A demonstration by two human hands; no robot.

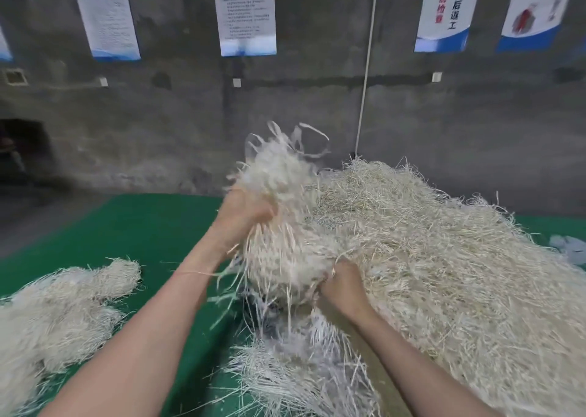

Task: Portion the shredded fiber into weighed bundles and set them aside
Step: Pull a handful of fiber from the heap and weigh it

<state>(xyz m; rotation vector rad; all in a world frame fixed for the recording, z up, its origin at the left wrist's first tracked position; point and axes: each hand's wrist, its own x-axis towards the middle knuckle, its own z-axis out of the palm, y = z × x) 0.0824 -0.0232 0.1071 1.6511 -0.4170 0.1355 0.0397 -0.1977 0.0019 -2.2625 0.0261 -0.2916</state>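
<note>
Two bare forearms reach up from the bottom edge, one on each side. Between them, low and close, lies a loose spill of whiter, flatter strips (301,369), thin and ribbon-like, fanned over the green mat (142,226). The mat looks like short-napped felt or turf.

The left hand (244,216) has its fingers curled deep into the left side of a raised clump of shredded fiber (279,220), gripping it. The right hand (344,285) is closed in a fist on strands at the clump's lower right. The clump is pale cream, shaggy and blurred. Stiff straw-like slivers hang below it, and a few curling ribbon loops rise from its top.

Just right of the hands, touching the clump, one large heap of fiber (444,258) slopes toward the wall, tangled and dry-looking. At far left, well apart from the heap, a lumpy mass of bundled fiber (63,305) rests on the mat; how many bundles it holds cannot be told.

Behind stands a rough grey concrete wall (177,124). Five hanging posters show, white with blue lower bands, the leftmost only a sliver; one is the centre poster (247,10). A single white cord (367,61) hangs down to the heap.
</note>
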